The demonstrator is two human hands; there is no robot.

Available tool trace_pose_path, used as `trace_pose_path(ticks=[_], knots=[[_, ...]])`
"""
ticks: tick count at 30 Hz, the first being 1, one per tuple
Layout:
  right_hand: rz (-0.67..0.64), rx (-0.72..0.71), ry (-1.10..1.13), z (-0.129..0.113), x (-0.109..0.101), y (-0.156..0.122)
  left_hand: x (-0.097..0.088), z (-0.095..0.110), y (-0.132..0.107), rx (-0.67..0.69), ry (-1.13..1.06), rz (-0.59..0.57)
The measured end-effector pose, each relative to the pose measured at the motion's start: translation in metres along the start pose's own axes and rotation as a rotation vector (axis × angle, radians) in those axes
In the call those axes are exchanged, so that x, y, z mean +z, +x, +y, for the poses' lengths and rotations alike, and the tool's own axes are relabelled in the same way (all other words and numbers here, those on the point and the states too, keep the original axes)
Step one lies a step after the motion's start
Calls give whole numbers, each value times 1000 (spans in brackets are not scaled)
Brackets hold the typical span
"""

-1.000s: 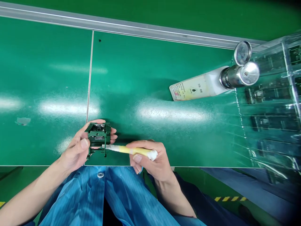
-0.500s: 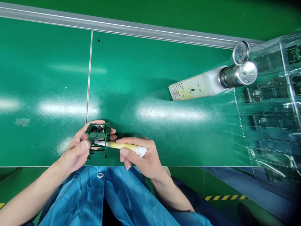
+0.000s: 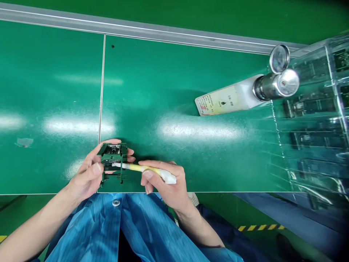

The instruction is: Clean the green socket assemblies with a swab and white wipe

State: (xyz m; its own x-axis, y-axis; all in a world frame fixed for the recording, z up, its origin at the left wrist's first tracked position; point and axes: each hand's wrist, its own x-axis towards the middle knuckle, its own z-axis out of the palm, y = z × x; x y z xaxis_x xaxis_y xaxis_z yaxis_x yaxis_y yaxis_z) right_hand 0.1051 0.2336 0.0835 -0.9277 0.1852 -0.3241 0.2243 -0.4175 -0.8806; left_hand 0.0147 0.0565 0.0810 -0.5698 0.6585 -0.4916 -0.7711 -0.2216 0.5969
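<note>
Near the table's front edge, my left hand [image 3: 88, 174] grips a small dark green frame-like part [image 3: 112, 157] with an open middle and thin legs toward me. The thumb presses its left side, and fingertips show beyond its right side. My right hand [image 3: 166, 183] pinches a slim yellow swab-like stick [image 3: 135, 167] with white wrapping at both ends. Its thin white left tip reaches into the opening of the green part; whether it touches the inside I cannot tell.
A white labelled bottle [image 3: 229, 97] with a metal pump top and raised lid stands at the right. Beside it, a clear plastic tray [image 3: 328, 65] holds several dark parts in its compartments. A metal rail [image 3: 163, 32] borders the green table [image 3: 152, 83] at the back.
My right hand has moved slightly right, drawing the stick's tip partway back through the green part's opening. The stick has rolled a little. My left hand stays nearly still.
</note>
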Motion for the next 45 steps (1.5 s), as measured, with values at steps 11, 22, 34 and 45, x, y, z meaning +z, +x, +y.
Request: trace_pose_path(ticks=[11,22,34,45], knots=[[-33,-37,-39,-4,-1,5,-1,-1,-1,0,19,-24],[-6,-7,-134,-11,-6,5,-2,0,-1,-6,-3,-37],[-2,37,-104,-8,-4,9,1,3,-2,-46,8,-26],[28,80,-146,-11,2,10,-1,-1,-3,-28,39,0]])
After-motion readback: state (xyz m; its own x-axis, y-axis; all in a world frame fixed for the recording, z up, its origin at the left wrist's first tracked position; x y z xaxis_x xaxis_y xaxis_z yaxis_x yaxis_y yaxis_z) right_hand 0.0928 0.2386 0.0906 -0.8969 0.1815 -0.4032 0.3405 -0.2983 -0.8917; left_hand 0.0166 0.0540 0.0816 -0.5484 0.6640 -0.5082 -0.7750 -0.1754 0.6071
